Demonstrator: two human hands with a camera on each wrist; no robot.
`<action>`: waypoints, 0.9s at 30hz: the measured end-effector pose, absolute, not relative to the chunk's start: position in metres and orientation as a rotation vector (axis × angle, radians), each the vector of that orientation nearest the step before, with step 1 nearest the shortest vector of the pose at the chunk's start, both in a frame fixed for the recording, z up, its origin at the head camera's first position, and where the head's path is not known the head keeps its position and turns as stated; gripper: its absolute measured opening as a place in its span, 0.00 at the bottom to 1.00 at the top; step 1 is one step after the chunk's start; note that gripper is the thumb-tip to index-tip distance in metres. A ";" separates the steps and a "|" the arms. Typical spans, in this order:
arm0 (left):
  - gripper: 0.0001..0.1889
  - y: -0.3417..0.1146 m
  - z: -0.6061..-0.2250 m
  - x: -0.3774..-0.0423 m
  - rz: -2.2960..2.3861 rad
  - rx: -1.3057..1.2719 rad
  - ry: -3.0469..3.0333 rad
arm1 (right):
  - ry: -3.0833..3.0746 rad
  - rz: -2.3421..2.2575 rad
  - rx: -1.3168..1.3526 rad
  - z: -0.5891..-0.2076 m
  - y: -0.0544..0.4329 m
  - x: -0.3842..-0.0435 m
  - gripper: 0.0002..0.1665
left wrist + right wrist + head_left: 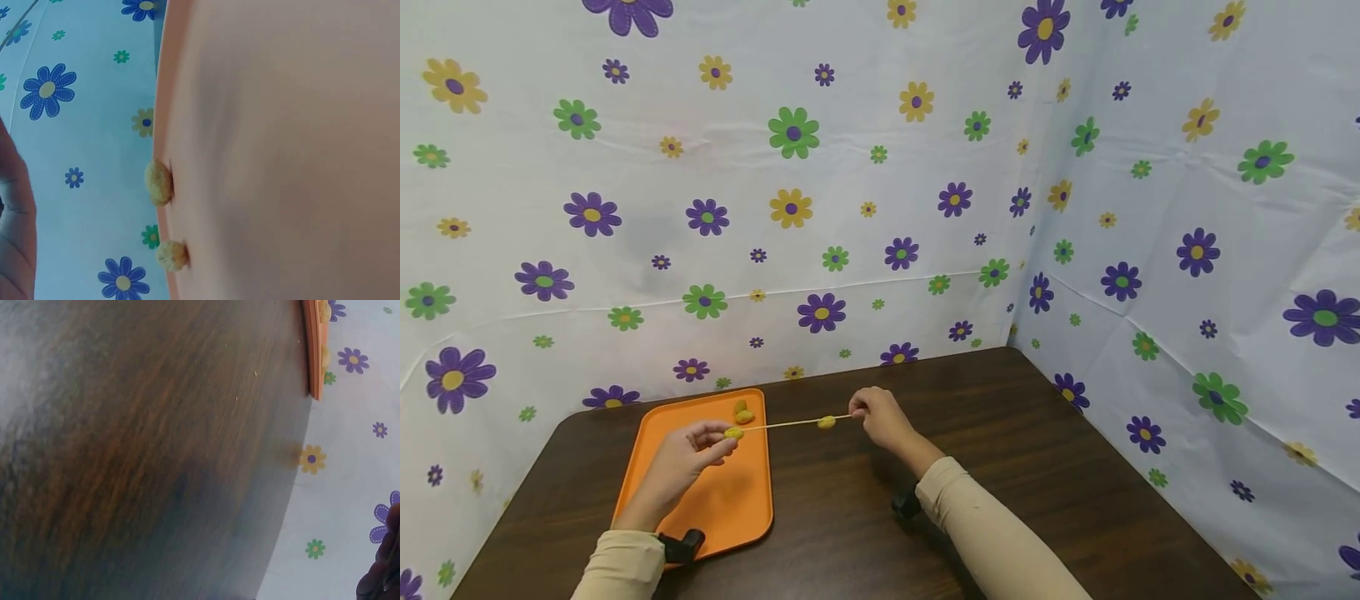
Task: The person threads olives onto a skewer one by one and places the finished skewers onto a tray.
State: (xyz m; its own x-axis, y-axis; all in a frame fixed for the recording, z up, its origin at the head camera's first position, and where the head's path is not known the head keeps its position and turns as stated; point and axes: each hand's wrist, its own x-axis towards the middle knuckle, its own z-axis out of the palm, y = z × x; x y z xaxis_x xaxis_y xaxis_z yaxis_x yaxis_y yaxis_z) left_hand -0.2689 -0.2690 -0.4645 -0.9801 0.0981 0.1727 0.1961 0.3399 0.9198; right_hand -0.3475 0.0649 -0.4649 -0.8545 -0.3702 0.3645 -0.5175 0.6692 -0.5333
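A thin, pale strand (790,423) runs straight between my two hands; whether it is a string or a stick I cannot tell. My left hand (681,462), above the orange tray (722,517), pinches a small yellow lumpy piece (733,432) at the strand's left end. A second yellow piece (827,422) sits on the strand nearer the right. At the far right end, my right hand (883,423) pinches the strand over the table. Only edges of the left hand (15,231) and right hand (378,575) show in the wrist views.
Two loose yellow pieces, one (744,416) in front of the other (741,406), lie by the tray's far right corner. Under everything is a dark wooden table (985,408), with tiny crumbs (255,374) near the tray. Flower-printed sheets (850,167) stand behind and to the right.
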 end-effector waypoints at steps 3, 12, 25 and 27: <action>0.20 -0.265 -0.468 -0.270 -1.807 -0.231 -2.423 | -2.662 0.962 0.717 -0.464 0.065 -0.347 0.11; 0.18 -0.257 -0.471 -0.269 -1.755 -0.214 -2.415 | -2.685 0.927 0.682 -0.462 0.066 -0.345 0.13; 0.12 -0.251 -0.468 -0.273 -1.627 -0.190 -2.503 | -2.672 0.890 0.695 -0.463 0.065 -0.344 0.14; 0.13 -0.250 -0.466 -0.273 -1.617 -0.189 -2.512 | -2.671 0.885 0.692 -0.464 0.064 -0.344 0.14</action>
